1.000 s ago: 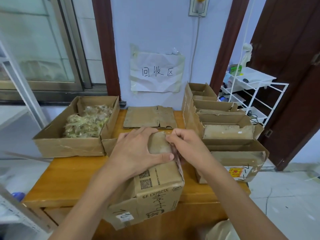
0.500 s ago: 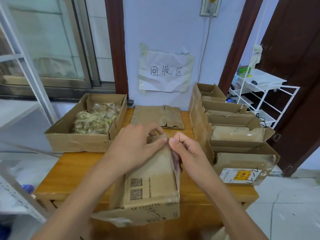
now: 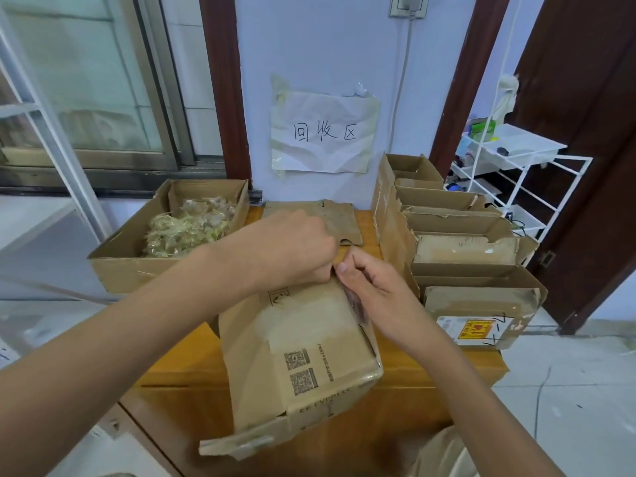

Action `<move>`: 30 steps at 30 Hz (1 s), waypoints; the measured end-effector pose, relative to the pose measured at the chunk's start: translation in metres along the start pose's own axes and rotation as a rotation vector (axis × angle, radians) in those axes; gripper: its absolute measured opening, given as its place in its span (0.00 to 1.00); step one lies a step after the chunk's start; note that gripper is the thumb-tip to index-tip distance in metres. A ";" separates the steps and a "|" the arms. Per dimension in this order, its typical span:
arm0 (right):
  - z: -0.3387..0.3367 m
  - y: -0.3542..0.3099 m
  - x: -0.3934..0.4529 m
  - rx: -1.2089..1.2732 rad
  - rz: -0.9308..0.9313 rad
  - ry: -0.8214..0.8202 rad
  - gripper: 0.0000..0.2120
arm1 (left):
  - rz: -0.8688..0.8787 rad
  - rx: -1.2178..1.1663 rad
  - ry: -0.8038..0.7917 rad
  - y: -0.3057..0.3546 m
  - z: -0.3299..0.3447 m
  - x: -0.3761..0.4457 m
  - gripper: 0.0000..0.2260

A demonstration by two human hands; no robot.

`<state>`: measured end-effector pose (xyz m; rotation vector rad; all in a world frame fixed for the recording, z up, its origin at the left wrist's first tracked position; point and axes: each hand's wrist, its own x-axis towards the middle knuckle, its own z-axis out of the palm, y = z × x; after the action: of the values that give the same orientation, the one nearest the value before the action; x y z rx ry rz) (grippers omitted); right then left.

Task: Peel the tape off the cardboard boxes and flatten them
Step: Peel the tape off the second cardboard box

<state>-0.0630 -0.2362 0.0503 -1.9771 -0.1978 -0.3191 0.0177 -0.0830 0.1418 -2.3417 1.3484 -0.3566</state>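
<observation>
2 hands [image 3: 289,246] [image 3: 371,287], 7 boxes [image 3: 303,356], 1 sign [image 3: 323,132].

Tan cardboard box [image 3: 303,352] with QR codes, tilted on wooden table edge, bottom flap loose.

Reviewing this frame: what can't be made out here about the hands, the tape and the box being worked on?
Head view only:
- Left hand: its fingertips curl under at the far top edge of the box, so what they pinch is hidden.
- Right hand: covers the box's right edge; the tape beneath shows only as a blurred sliver.
- Printed lettering on the box: too blurred to read.
- Stacked boxes on the right: contents hidden by their walls.
</observation>
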 end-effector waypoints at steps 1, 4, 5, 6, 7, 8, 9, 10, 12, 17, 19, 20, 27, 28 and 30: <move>-0.001 -0.001 0.001 -0.006 0.003 -0.015 0.16 | 0.005 0.009 0.003 -0.001 -0.001 -0.001 0.09; -0.010 -0.003 0.007 -0.076 -0.017 -0.052 0.16 | 0.003 -0.094 0.089 -0.011 0.006 -0.006 0.11; -0.015 -0.004 0.011 -0.118 -0.032 -0.069 0.15 | 0.002 -0.170 0.125 -0.016 0.012 -0.009 0.13; -0.021 -0.004 0.015 -0.166 -0.043 -0.089 0.15 | -0.022 -0.309 0.176 -0.019 0.018 -0.014 0.16; -0.027 -0.006 0.019 -0.216 -0.052 -0.113 0.14 | -0.076 -0.502 0.235 -0.020 0.024 -0.020 0.19; -0.032 -0.010 0.024 -0.262 -0.057 -0.142 0.13 | -0.163 -0.689 0.283 -0.017 0.030 -0.027 0.21; -0.035 -0.014 0.028 -0.301 -0.062 -0.179 0.13 | -0.256 -0.801 0.303 -0.012 0.034 -0.032 0.22; -0.037 -0.019 0.034 -0.341 -0.065 -0.224 0.12 | -0.337 -0.836 0.301 -0.007 0.038 -0.036 0.22; -0.035 -0.029 0.047 -0.464 -0.081 -0.319 0.12 | -0.449 -0.801 0.290 0.002 0.040 -0.041 0.17; -0.015 -0.058 0.082 -0.726 -0.172 -0.472 0.13 | -0.574 -0.746 0.214 -0.002 0.038 -0.059 0.19; -0.003 -0.069 0.090 -0.845 -0.212 -0.471 0.12 | -0.627 -0.690 0.200 -0.001 0.040 -0.068 0.22; 0.005 -0.073 0.093 -0.895 -0.235 -0.452 0.12 | -0.657 -0.670 0.193 0.000 0.042 -0.071 0.23; 0.045 -0.049 0.082 -1.057 -0.361 -0.227 0.17 | -0.721 -0.825 0.211 -0.004 0.065 -0.091 0.21; 0.044 -0.045 0.082 -1.024 -0.339 -0.226 0.20 | -0.711 -0.867 0.214 -0.003 0.067 -0.093 0.20; 0.041 -0.035 0.085 -0.946 -0.308 -0.234 0.25 | -0.690 -1.065 0.232 -0.001 0.069 -0.095 0.18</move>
<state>0.0131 -0.1847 0.0913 -2.9290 -0.5867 -0.4249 -0.0001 0.0152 0.0805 -3.7563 0.8302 -0.0796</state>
